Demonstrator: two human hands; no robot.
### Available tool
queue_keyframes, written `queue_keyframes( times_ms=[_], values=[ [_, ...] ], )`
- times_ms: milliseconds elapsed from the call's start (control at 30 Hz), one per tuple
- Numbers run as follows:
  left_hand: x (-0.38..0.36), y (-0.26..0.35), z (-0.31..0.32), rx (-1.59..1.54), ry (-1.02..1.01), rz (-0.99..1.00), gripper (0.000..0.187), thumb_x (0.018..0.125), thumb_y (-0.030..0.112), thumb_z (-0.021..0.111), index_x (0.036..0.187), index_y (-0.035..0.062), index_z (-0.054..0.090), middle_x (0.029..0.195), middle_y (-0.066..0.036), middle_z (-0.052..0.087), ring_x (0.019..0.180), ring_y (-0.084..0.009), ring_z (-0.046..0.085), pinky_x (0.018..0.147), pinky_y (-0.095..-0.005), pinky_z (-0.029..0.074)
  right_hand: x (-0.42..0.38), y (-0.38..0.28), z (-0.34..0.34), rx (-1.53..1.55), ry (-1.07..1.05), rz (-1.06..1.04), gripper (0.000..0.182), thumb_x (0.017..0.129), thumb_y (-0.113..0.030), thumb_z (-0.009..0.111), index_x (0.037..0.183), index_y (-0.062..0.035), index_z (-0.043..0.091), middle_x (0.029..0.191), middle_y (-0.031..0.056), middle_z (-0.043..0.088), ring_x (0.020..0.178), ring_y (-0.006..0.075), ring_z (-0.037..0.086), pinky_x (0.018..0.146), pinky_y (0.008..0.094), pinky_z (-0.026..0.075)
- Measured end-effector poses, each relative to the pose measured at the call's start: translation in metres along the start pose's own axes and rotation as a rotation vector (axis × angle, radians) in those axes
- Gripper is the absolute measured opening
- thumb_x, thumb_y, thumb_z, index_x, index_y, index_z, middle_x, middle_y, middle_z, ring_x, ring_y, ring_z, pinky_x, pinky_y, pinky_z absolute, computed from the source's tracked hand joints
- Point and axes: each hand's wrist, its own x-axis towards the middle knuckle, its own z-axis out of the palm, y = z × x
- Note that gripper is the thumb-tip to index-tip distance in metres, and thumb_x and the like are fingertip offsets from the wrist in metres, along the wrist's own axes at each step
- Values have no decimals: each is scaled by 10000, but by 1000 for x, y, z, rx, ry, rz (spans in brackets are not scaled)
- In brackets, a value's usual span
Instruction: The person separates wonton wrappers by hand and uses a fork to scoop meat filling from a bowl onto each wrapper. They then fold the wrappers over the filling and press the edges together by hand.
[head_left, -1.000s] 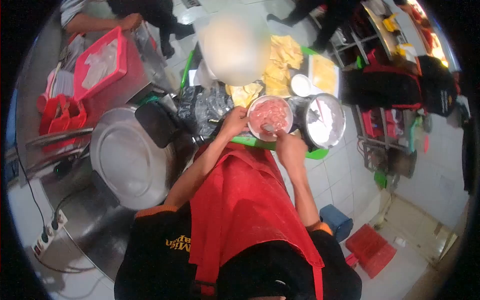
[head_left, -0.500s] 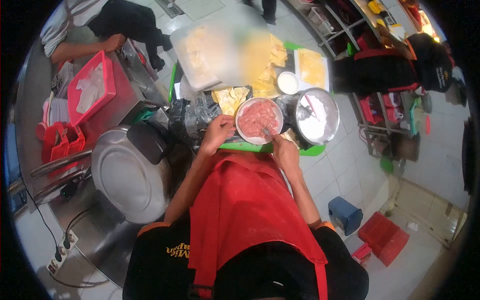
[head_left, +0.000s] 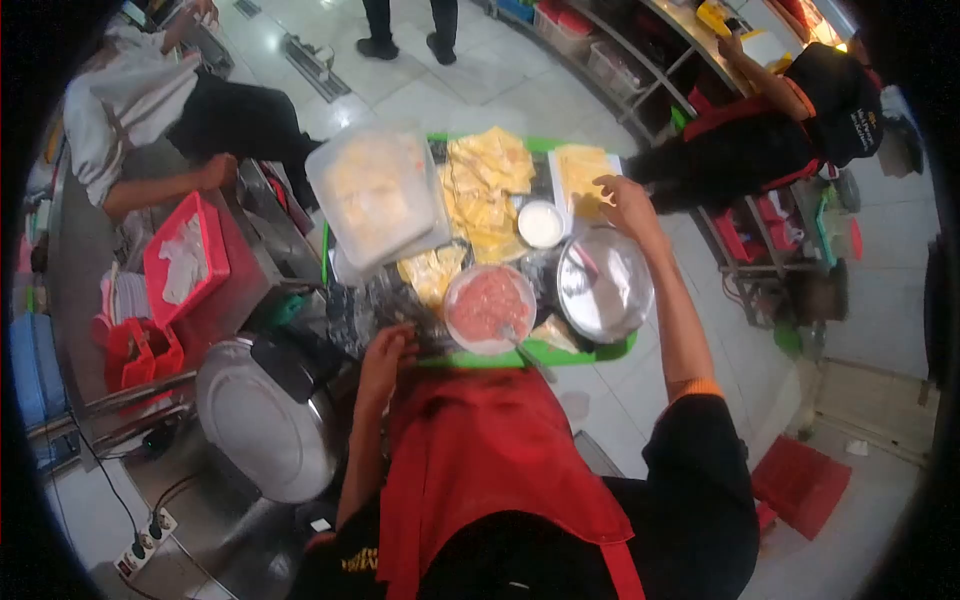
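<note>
My right hand is over the stack of yellow dough sheets, its fingers loosely bent and apart; I see nothing in them. My left hand hovers by the black plastic at the tray's near left, fingers half curled and empty. Between my arms stands a white bowl of pink minced meat. A metal spoon rests in it, its handle over the near edge. Beyond the bowl are a small cup of white liquid and a pile of folded yellow dough. A metal bowl sits to the right.
A clear plastic container of yellow pieces stands at the back left of the green tray. A large metal pot lid and a pink basket are to my left. People are at the left and right.
My right hand has let go of the spoon, leaving it in the meat bowl, and moved forward to the dough sheets. My left hand has come away from the bowl's side. The view has shifted.
</note>
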Motion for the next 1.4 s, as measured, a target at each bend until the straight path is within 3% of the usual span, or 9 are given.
queue_keyframes(
  times_ms=[333,667,700,733,833,967,1133,1200,1400],
  values=[
    [-41,-17,1,-39,218,-88,318,1026,226,493,1280,41,547,1183,-83,617,1048,-219,642,879,-349,522,96,84,24,-135,-155,-229,584,622,-87,807,1176,-89,618,1141,121,601,1123,346,552,972,425,468],
    [-24,-109,-35,-115,251,-143,265,997,182,539,1196,11,576,1110,-111,643,979,-238,664,786,-342,548,110,100,40,-106,-162,-332,186,718,-18,621,894,-70,652,922,143,653,958,360,604,847,447,482],
    [-52,-53,0,-114,233,-110,265,997,182,539,1196,11,576,1110,-111,643,979,-238,664,786,-342,548,113,111,49,-83,-157,-346,161,701,-22,632,857,-61,638,901,154,650,928,373,608,835,453,481],
    [-102,24,49,42,69,46,792,943,583,540,1544,159,247,1538,-123,362,1359,-319,412,1081,-459,342,109,95,35,-144,-206,-326,148,699,-30,636,845,-51,629,889,165,647,932,376,613,830,457,483],
    [-87,70,75,-48,277,-323,763,944,585,539,1507,111,337,1495,-118,412,1363,-309,408,1084,-470,340,107,96,36,-142,-195,-288,187,793,-69,602,963,-39,675,1004,180,635,986,374,614,882,453,482],
    [-85,52,61,-129,204,-275,760,944,601,525,1498,111,353,1503,-124,400,1383,-313,385,1095,-486,323,115,87,28,-117,-232,-263,220,828,-86,586,1021,-45,684,1093,173,622,1017,364,606,919,441,473],
    [-64,13,37,-109,240,-218,478,1006,431,526,1311,63,523,1187,-94,616,1086,-221,596,914,-415,469,121,100,41,-142,-210,-324,316,778,-87,612,1089,-43,650,1170,166,576,1148,347,541,972,474,431],
    [-58,-11,12,-251,-40,-151,310,1031,313,503,1194,57,567,965,-53,653,840,-165,627,719,-324,500,126,99,36,-138,-275,-298,369,740,-87,634,1106,-39,633,1189,169,566,1170,346,527,989,481,416],
    [-86,33,63,-238,247,-155,275,1036,271,484,1221,79,554,1007,-63,676,802,-161,628,658,-300,492,132,93,27,-100,-341,-241,528,618,-75,684,1133,-25,580,1203,174,561,1186,342,518,1017,468,394]
  ],
)
